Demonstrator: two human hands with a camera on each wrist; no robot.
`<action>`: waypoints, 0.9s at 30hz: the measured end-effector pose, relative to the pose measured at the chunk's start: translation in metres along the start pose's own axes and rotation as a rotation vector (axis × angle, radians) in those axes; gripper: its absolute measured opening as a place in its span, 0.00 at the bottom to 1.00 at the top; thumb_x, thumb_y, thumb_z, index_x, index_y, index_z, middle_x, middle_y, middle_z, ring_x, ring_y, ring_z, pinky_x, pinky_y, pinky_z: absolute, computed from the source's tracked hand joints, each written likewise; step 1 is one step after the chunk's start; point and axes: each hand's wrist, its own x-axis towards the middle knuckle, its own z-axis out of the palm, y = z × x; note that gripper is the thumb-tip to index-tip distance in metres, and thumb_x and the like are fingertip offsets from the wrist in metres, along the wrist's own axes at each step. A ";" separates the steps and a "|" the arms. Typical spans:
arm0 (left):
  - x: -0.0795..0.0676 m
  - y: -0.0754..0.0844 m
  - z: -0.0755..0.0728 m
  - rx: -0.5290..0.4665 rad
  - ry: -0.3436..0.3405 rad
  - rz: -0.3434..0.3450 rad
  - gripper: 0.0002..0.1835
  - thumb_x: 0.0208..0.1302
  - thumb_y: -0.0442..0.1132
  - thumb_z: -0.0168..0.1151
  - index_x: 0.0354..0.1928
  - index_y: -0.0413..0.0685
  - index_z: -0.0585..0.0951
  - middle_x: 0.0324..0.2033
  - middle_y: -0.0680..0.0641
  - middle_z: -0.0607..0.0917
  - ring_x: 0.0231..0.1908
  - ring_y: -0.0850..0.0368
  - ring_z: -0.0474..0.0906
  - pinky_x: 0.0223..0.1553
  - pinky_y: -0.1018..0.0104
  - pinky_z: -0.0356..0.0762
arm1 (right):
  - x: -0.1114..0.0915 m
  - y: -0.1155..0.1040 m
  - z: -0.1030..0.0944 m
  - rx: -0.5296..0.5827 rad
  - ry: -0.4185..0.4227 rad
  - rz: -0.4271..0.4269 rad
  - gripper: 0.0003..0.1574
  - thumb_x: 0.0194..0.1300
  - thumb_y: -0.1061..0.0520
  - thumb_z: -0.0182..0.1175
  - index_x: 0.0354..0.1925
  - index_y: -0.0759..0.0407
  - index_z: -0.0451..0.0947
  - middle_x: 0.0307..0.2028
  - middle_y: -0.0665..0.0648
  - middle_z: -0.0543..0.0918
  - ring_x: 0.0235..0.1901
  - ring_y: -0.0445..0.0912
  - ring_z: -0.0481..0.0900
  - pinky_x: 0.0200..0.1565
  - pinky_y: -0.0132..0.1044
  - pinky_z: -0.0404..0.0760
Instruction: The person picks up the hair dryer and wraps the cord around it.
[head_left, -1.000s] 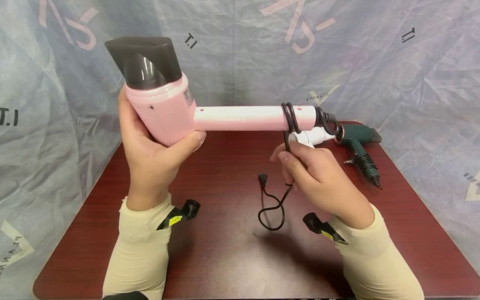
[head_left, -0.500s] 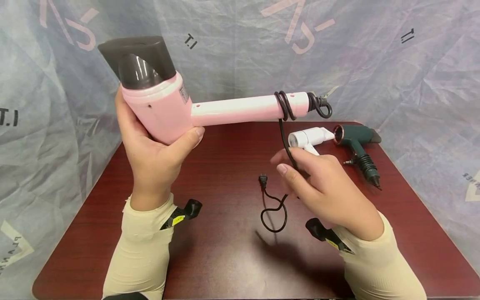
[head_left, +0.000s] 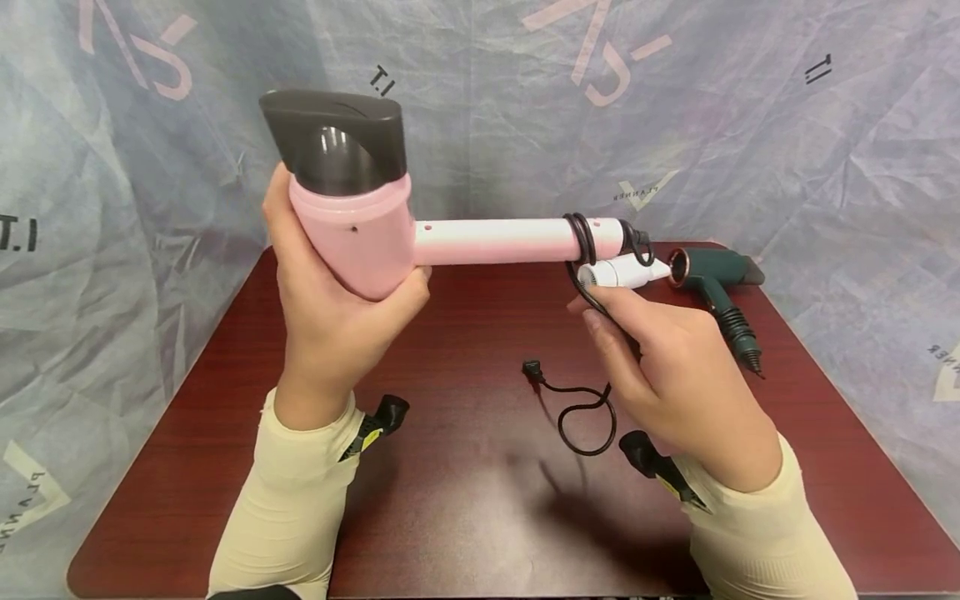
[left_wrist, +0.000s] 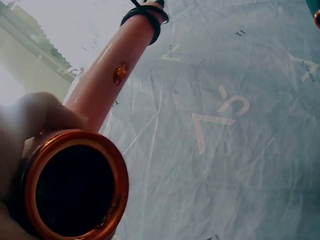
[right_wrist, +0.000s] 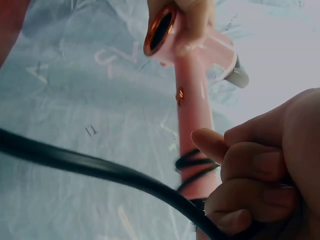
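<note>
A pink hair dryer [head_left: 360,242] with a dark nozzle [head_left: 337,154] is held up over the table, its handle [head_left: 495,242] pointing right. My left hand [head_left: 330,333] grips the dryer's body from below and behind. In the left wrist view its round copper-rimmed back [left_wrist: 75,190] faces the camera. Close to the handle's end, my right hand [head_left: 682,375] holds the black power cord [head_left: 585,292] between thumb and curled fingers. Several turns of cord [right_wrist: 192,162] circle the handle there. The cord's loose end hangs below my right hand, with the plug [head_left: 532,369] to the left.
Behind my right hand a white hair dryer [head_left: 626,271] lies on the dark red table [head_left: 435,500]. To its right lies a green hair dryer [head_left: 716,271] with its cord wound round the handle. A grey printed sheet [head_left: 480,108] hangs behind the table.
The pink dryer has shifted right with my left hand after its handle end tilted up and came down again. My right hand has moved slightly right, and the plug end has swung.
</note>
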 end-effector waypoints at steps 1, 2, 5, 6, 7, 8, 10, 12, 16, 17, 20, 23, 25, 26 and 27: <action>-0.001 0.001 -0.001 0.042 -0.022 -0.001 0.49 0.42 0.27 0.69 0.71 0.32 0.60 0.56 0.42 0.79 0.51 0.47 0.77 0.56 0.58 0.76 | 0.000 0.001 -0.001 -0.024 0.007 -0.006 0.12 0.74 0.58 0.56 0.48 0.60 0.85 0.33 0.48 0.88 0.22 0.35 0.65 0.28 0.27 0.65; -0.002 0.002 -0.002 0.092 -0.040 -0.001 0.49 0.42 0.28 0.69 0.71 0.32 0.60 0.57 0.42 0.79 0.52 0.48 0.77 0.56 0.59 0.75 | 0.001 0.002 -0.002 -0.039 0.014 -0.007 0.12 0.74 0.58 0.56 0.48 0.60 0.85 0.31 0.48 0.86 0.23 0.35 0.66 0.29 0.27 0.65; -0.003 0.001 -0.006 0.193 -0.107 0.004 0.49 0.42 0.30 0.70 0.71 0.33 0.61 0.55 0.41 0.80 0.50 0.51 0.77 0.54 0.61 0.75 | 0.002 0.005 -0.005 -0.077 0.049 -0.011 0.12 0.73 0.57 0.58 0.46 0.60 0.86 0.26 0.49 0.80 0.25 0.37 0.67 0.31 0.29 0.65; -0.003 0.000 -0.007 0.211 -0.124 -0.003 0.49 0.42 0.30 0.70 0.71 0.35 0.61 0.54 0.42 0.80 0.49 0.53 0.77 0.53 0.62 0.74 | 0.003 0.006 -0.006 -0.084 0.060 -0.012 0.12 0.72 0.57 0.58 0.46 0.60 0.86 0.25 0.49 0.78 0.25 0.38 0.67 0.32 0.29 0.65; -0.003 -0.002 -0.008 0.227 -0.143 -0.006 0.50 0.42 0.30 0.70 0.72 0.36 0.61 0.53 0.42 0.80 0.48 0.54 0.77 0.52 0.62 0.74 | 0.004 0.006 -0.007 -0.083 0.074 -0.014 0.11 0.71 0.57 0.60 0.45 0.60 0.86 0.25 0.50 0.78 0.26 0.39 0.66 0.33 0.30 0.64; -0.003 -0.003 -0.009 0.233 -0.158 -0.014 0.50 0.41 0.30 0.70 0.72 0.38 0.62 0.52 0.43 0.80 0.47 0.55 0.76 0.50 0.63 0.74 | 0.005 0.007 -0.008 -0.075 0.088 -0.015 0.10 0.70 0.58 0.61 0.43 0.60 0.87 0.25 0.50 0.78 0.27 0.39 0.66 0.33 0.30 0.63; -0.003 -0.007 -0.011 0.236 -0.183 -0.028 0.50 0.41 0.31 0.70 0.72 0.41 0.62 0.50 0.44 0.81 0.46 0.56 0.76 0.49 0.64 0.74 | 0.006 0.006 -0.009 -0.044 0.120 -0.020 0.07 0.66 0.60 0.65 0.41 0.60 0.87 0.24 0.51 0.77 0.27 0.40 0.65 0.34 0.31 0.62; -0.004 -0.007 -0.012 0.240 -0.199 -0.042 0.51 0.40 0.30 0.71 0.73 0.42 0.62 0.50 0.45 0.81 0.45 0.57 0.76 0.48 0.65 0.74 | 0.008 0.005 -0.009 -0.015 0.141 -0.022 0.06 0.62 0.62 0.69 0.39 0.60 0.87 0.23 0.50 0.76 0.27 0.40 0.64 0.33 0.31 0.61; -0.003 -0.002 -0.013 0.232 -0.229 -0.066 0.51 0.40 0.29 0.71 0.72 0.40 0.63 0.52 0.43 0.81 0.46 0.56 0.76 0.50 0.66 0.74 | 0.009 0.003 -0.011 0.017 0.159 -0.020 0.08 0.56 0.62 0.73 0.36 0.60 0.86 0.22 0.49 0.74 0.27 0.40 0.64 0.33 0.30 0.60; -0.002 -0.001 -0.013 0.229 -0.238 -0.073 0.51 0.40 0.28 0.72 0.72 0.39 0.63 0.52 0.43 0.80 0.46 0.56 0.76 0.50 0.66 0.74 | 0.009 0.003 -0.011 0.019 0.160 -0.016 0.08 0.55 0.61 0.74 0.36 0.60 0.86 0.22 0.49 0.74 0.27 0.40 0.64 0.33 0.28 0.60; 0.000 0.004 -0.014 0.224 -0.265 -0.090 0.50 0.40 0.27 0.72 0.72 0.38 0.63 0.52 0.43 0.81 0.45 0.57 0.77 0.50 0.66 0.75 | 0.009 0.004 -0.012 0.032 0.181 -0.004 0.09 0.52 0.61 0.75 0.34 0.60 0.87 0.21 0.49 0.74 0.27 0.38 0.63 0.32 0.24 0.59; 0.001 0.005 -0.017 0.204 -0.293 -0.091 0.51 0.40 0.26 0.73 0.72 0.37 0.64 0.51 0.43 0.81 0.44 0.57 0.77 0.49 0.66 0.76 | 0.009 0.005 -0.012 0.046 0.196 -0.001 0.09 0.51 0.63 0.77 0.34 0.58 0.88 0.21 0.48 0.74 0.27 0.36 0.62 0.32 0.23 0.59; 0.002 0.005 -0.019 0.176 -0.303 -0.086 0.51 0.39 0.25 0.73 0.72 0.37 0.65 0.51 0.43 0.82 0.45 0.56 0.78 0.49 0.66 0.76 | 0.009 0.006 -0.013 0.052 0.194 -0.007 0.09 0.52 0.64 0.76 0.35 0.57 0.89 0.22 0.48 0.74 0.26 0.35 0.62 0.31 0.23 0.60; 0.002 0.005 -0.020 0.159 -0.310 -0.084 0.51 0.39 0.25 0.74 0.72 0.37 0.65 0.51 0.42 0.82 0.45 0.55 0.78 0.49 0.66 0.76 | 0.009 0.007 -0.013 0.053 0.188 -0.009 0.09 0.53 0.64 0.76 0.35 0.57 0.90 0.22 0.48 0.75 0.26 0.35 0.62 0.31 0.23 0.60; 0.002 0.005 -0.021 0.139 -0.316 -0.083 0.52 0.38 0.24 0.74 0.72 0.37 0.65 0.51 0.42 0.83 0.45 0.54 0.78 0.49 0.66 0.76 | 0.009 0.007 -0.013 0.058 0.184 -0.012 0.10 0.53 0.65 0.76 0.36 0.56 0.90 0.23 0.48 0.76 0.26 0.35 0.63 0.31 0.24 0.60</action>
